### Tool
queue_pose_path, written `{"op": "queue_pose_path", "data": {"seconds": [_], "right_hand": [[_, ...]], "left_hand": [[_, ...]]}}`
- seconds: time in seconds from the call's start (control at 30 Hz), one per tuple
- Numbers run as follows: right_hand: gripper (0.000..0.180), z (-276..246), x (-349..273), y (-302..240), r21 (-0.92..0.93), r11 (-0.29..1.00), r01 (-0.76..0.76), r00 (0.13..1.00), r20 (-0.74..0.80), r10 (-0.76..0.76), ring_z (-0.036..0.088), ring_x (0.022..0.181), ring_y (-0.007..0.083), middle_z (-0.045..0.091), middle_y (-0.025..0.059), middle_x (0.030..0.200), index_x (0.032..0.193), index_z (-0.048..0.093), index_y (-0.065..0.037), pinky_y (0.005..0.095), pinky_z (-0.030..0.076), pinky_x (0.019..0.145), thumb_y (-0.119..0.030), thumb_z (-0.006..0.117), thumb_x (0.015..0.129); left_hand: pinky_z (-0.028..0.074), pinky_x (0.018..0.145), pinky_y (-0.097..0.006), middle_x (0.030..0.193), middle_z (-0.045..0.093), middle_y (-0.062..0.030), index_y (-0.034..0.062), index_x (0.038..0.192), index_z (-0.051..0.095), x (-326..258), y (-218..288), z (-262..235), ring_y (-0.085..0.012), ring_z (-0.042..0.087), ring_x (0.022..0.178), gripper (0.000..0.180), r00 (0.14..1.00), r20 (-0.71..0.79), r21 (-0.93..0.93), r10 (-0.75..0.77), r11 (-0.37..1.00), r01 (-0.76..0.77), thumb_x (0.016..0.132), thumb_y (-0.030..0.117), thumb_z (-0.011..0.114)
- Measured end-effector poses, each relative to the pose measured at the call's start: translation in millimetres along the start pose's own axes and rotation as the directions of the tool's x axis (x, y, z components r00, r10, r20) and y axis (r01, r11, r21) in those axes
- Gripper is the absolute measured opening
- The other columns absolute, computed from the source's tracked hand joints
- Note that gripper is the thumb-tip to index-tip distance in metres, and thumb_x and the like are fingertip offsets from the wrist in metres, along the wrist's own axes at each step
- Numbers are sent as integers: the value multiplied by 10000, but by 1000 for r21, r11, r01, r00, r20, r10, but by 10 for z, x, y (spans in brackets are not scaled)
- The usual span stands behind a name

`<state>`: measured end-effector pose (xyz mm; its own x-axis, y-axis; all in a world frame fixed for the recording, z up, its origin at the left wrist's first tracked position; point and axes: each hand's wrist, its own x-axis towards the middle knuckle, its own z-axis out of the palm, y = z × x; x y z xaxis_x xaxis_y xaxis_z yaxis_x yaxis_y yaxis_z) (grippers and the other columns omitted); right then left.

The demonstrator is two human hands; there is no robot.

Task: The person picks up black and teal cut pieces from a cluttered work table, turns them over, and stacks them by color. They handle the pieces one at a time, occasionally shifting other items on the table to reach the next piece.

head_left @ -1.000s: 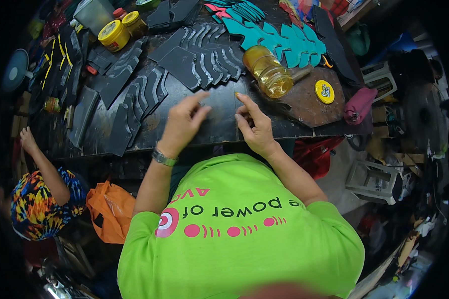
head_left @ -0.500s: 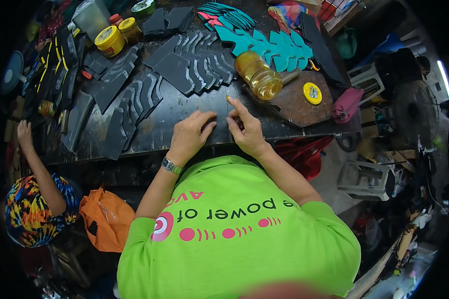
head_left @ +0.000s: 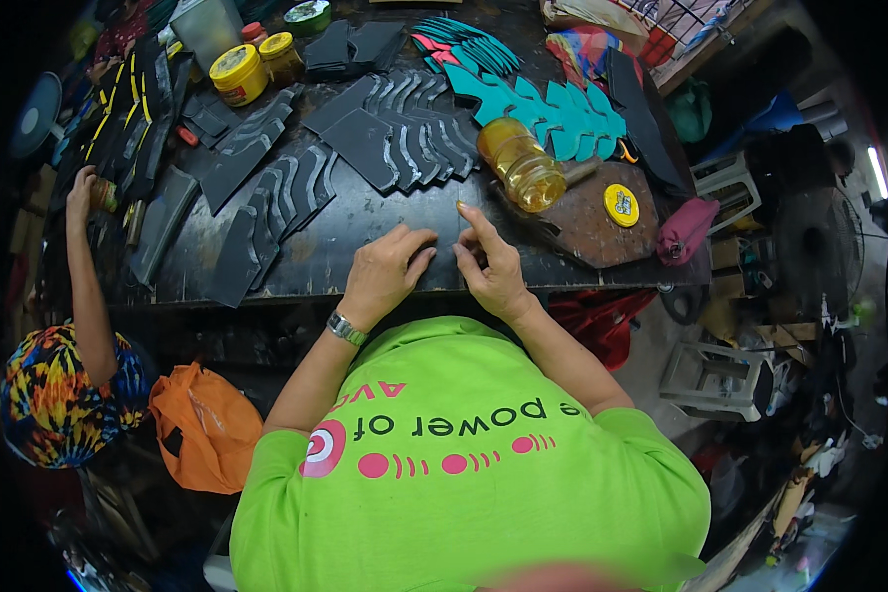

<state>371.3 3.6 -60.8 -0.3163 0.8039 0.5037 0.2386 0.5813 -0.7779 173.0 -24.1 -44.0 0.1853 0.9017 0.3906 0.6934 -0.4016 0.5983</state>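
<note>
My left hand (head_left: 387,266) is over the front edge of the black table (head_left: 370,217), fingers bent and thumb held apart, nothing seen in it. Beside it, my right hand (head_left: 491,261) has its index finger stretched forward with a yellowish smear at the tip; its other fingers are curled, and I see nothing held. Beyond the right hand is a clear jar of amber liquid (head_left: 533,183). Overlapping dark grey cut pieces (head_left: 355,148) with shiny curved edges fan out ahead of my hands. Teal cut pieces (head_left: 553,113) lie in a row behind the jar.
A brown board (head_left: 602,222) carries a yellow lid (head_left: 622,205); a pink pouch (head_left: 688,232) is at its right. Yellow-lidded tubs (head_left: 239,77) stand at the back left. A co-worker's hand (head_left: 82,197) reaches in at the left, above an orange bag (head_left: 207,424).
The view has shifted slightly. My hands keep nearly the same pose. The co-worker's hand at the left has moved farther up the table, to a small container.
</note>
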Motion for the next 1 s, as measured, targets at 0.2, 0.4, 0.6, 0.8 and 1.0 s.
{"op": "queue_pose_path", "data": {"seconds": [0.2,0.4,0.6,0.8,1.0], "right_hand": [[630,-115,101,-308,51,964,260,961,84,-264,601,672,126,651,65,870,1443,478,-31,256,494,631,84,678,857],[535,-819,682,-607,-88,906,414,896,-139,-423,666,815,169,685,99,1008,1359,559,21,292,530,687,48,713,848],[573,-1303,1939,341,-101,993,63,982,-173,-80,653,1001,164,690,99,1093,1447,513,-109,325,515,907,-51,668,899],[674,-1233,2849,1733,-252,965,-75,996,-68,60,653,1139,311,683,158,1233,1497,433,-161,403,496,975,-104,686,875],[737,-1036,3265,2316,-435,887,-153,986,-3,168,595,1239,385,646,162,1327,1521,389,-208,448,461,1036,-195,731,869]], "left_hand": [[520,671,-404,858,634,-99,94,1066,688,-1,34,-31,-319,652,754,191,1000,-9,28,7,1000,-7,885,149,711],[498,786,-393,909,630,-107,76,1077,710,-115,44,-83,-300,626,892,224,994,-88,-21,-68,998,67,855,97,727],[436,976,-425,1236,583,-118,93,1069,722,-118,32,-85,-325,560,1158,264,979,-195,36,-59,997,68,808,88,762],[455,959,-437,1197,600,-116,74,1040,717,-55,43,-46,-314,591,1117,254,994,-109,81,-22,996,31,793,83,775],[459,939,-423,1053,652,-67,76,1003,724,-2,41,-49,-267,611,1089,206,999,-45,111,-17,994,22,804,101,769]]}}
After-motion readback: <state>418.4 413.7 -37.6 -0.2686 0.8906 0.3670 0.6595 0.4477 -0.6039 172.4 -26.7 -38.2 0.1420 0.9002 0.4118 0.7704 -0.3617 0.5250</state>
